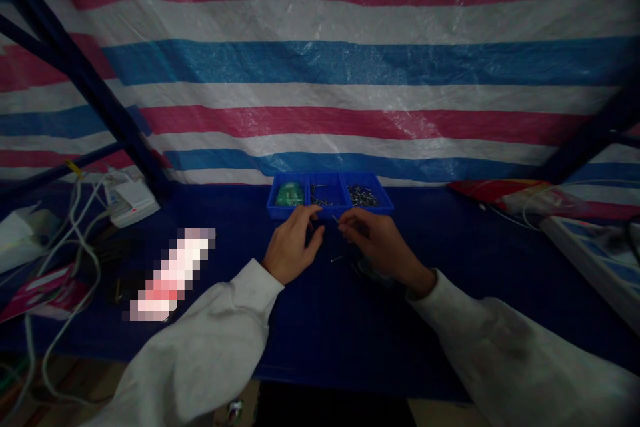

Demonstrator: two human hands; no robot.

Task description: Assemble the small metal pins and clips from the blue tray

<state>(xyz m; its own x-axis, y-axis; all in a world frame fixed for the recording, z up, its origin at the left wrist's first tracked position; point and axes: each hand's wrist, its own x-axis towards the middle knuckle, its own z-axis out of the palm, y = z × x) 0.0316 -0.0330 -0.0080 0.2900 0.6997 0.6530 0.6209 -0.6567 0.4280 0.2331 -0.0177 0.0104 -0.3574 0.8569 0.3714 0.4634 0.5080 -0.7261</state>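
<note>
A blue tray [326,212] with three compartments stands at the back of the blue table. Its left compartment holds a green bundle [289,194], its middle one a few thin metal pieces [320,197], its right one a heap of small metal parts [362,196]. Just in front of the tray, my left hand [295,245] has thumb and fingers apart with nothing between them. My right hand [381,243] pinches a thin metal pin [335,218] near the tray's front edge. Another small pin [337,259] lies on the table between my hands. Something dark under my right hand is unclear.
At the left are tangled white cables [75,233], a white box [131,201], pink packaging [47,293] and a pixelated bright object [173,277]. On the right sit a red package [505,192] and a long white-edged case [590,273]. Striped sheeting hangs behind.
</note>
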